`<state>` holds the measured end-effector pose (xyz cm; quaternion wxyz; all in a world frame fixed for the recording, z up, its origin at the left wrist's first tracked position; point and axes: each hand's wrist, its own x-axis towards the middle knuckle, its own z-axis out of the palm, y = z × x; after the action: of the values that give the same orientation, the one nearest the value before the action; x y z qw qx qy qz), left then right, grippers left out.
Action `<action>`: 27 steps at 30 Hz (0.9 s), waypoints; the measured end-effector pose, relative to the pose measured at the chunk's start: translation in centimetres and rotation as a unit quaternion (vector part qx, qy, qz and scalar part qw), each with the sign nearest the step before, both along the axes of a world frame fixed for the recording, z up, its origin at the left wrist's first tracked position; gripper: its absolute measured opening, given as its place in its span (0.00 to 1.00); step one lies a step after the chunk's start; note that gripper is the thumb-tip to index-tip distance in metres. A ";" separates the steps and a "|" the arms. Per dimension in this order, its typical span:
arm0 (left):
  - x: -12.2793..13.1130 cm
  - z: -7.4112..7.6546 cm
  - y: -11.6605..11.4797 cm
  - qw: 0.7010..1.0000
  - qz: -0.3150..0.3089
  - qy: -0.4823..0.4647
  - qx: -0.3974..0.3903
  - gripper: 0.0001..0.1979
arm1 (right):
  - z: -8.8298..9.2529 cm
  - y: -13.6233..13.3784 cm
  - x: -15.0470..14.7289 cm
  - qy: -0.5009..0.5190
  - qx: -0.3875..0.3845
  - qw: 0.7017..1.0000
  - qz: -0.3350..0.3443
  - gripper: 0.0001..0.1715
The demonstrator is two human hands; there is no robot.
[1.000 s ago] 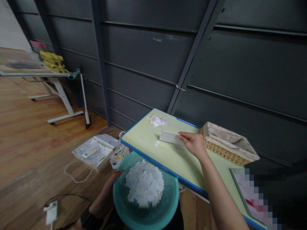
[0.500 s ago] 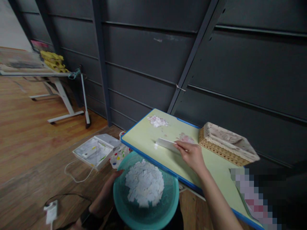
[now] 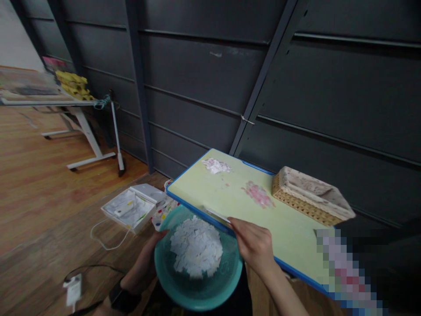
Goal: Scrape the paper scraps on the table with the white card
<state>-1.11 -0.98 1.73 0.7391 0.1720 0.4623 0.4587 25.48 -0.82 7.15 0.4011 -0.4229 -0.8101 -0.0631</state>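
Note:
On my lap rests a teal mesh basket point(image 3: 169, 285) heaped with small white paper pieces point(image 3: 197, 248). The fingers of my left hand point(image 3: 148, 259) are closed around its left rim. Between the thumb and fingers of my right hand point(image 3: 253, 243) is a thin, flat white strip point(image 3: 216, 215), seen nearly edge-on. It lies along the near blue edge of the pale yellow table point(image 3: 289, 237), just above the basket. On the tabletop are a small pile of whitish scraps point(image 3: 216, 165) and a patch of pink scraps point(image 3: 258, 194).
A woven basket point(image 3: 296, 204) with a cloth lining stands at the table's right back. An open white box point(image 3: 130, 208) with a cord lies on the floor at left, with a power strip point(image 3: 74, 289) nearer. A dark panelled wall point(image 3: 197, 79) rises behind the table.
My right hand has drawn the white strip toward me, from the middle of the tabletop to its near edge. The pink scraps are now uncovered. My left hand keeps its hold.

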 end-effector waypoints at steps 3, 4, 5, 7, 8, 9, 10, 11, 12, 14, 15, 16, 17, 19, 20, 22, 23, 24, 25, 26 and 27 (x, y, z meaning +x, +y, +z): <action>-0.2 0.3 0.0 1.000 -0.006 0.002 -0.002 0.12 | 0.4 -0.6 -0.4 0.027 -0.012 0.999 0.017 0.16; -0.2 0.5 0.0 1.000 -0.006 0.001 -0.006 0.13 | 0.6 -0.4 -0.2 0.041 -0.015 0.999 0.007 0.14; -0.2 0.6 0.0 1.000 -0.004 0.003 -0.011 0.15 | 0.9 0.1 0.1 0.056 -0.016 0.998 -0.016 0.12; -0.1 0.8 0.1 1.000 -0.003 0.004 -0.017 0.17 | 1.5 1.9 1.2 0.084 -0.011 0.992 -0.097 0.11; -0.1 0.9 0.1 1.000 -0.003 0.004 -0.016 0.18 | 1.9 3.1 1.8 0.094 -0.004 0.984 -0.153 0.12; -0.1 0.9 0.1 1.000 -0.006 0.005 -0.011 0.19 | 2.3 4.5 2.5 0.093 -0.004 0.975 -0.204 0.13; 0.0 0.8 0.2 1.000 -0.009 0.004 -0.007 0.21 | 2.7 6.0 3.1 0.080 -0.014 0.967 -0.240 0.16; 0.0 0.7 0.2 1.000 -0.012 -0.003 0.001 0.22 | 3.1 7.5 3.6 0.066 -0.025 0.961 -0.268 0.17; 0.0 0.6 0.3 1.000 -0.014 -0.013 0.011 0.24 | 3.3 8.9 4.0 0.048 -0.037 0.956 -0.288 0.19; 0.1 0.4 0.4 0.999 -0.014 -0.035 0.019 0.27 | 3.5 11.3 4.2 0.007 -0.060 0.950 -0.306 0.19; 0.0 0.3 0.5 0.999 -0.011 -0.040 0.017 0.28 | 3.5 12.3 4.2 -0.010 -0.073 0.947 -0.312 0.19; 0.0 0.2 0.6 0.999 -0.007 -0.044 0.010 0.29 | 3.4 13.0 4.0 -0.025 -0.087 0.945 -0.315 0.19; -0.1 0.2 0.6 0.999 -0.004 -0.047 0.003 0.30 | 3.2 13.6 3.7 -0.036 -0.100 0.942 -0.317 0.19; -0.4 0.2 0.8 0.999 0.001 -0.044 -0.016 0.30 | 2.7 14.1 3.1 -0.050 -0.122 0.938 -0.321 0.19; -0.5 0.3 0.8 0.999 0.003 -0.038 -0.027 0.29 | 2.4 14.2 2.8 -0.054 -0.130 0.936 -0.321 0.19; -0.8 0.6 0.8 0.998 0.016 -0.020 -0.053 0.26 | 1.9 13.8 2.4 -0.059 -0.136 0.938 -0.314 0.19; -0.8 0.9 0.8 0.997 0.027 -0.006 -0.069 0.24 | 1.7 13.4 2.3 -0.059 -0.135 0.942 -0.303 0.19; -0.8 1.3 0.8 0.996 0.039 0.006 -0.081 0.23 | 1.5 12.9 2.3 -0.057 -0.132 0.947 -0.286 0.18; -0.8 1.6 0.8 0.995 0.050 0.018 -0.089 0.22 | 1.3 12.4 2.4 -0.052 -0.127 0.955 -0.263 0.18; -0.8 2.0 0.7 0.993 0.059 0.033 -0.092 0.21 | 1.1 11.7 2.5 -0.046 -0.121 0.963 -0.236 0.18; -0.7 2.2 0.8 0.993 0.062 0.045 -0.094 0.20 | 1.0 11.0 2.7 -0.037 -0.115 0.970 -0.210 0.18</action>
<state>-1.83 -0.23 3.97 0.7010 0.0929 0.5457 0.4496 28.20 10.18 8.18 0.2971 -0.6240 -0.7195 -0.0684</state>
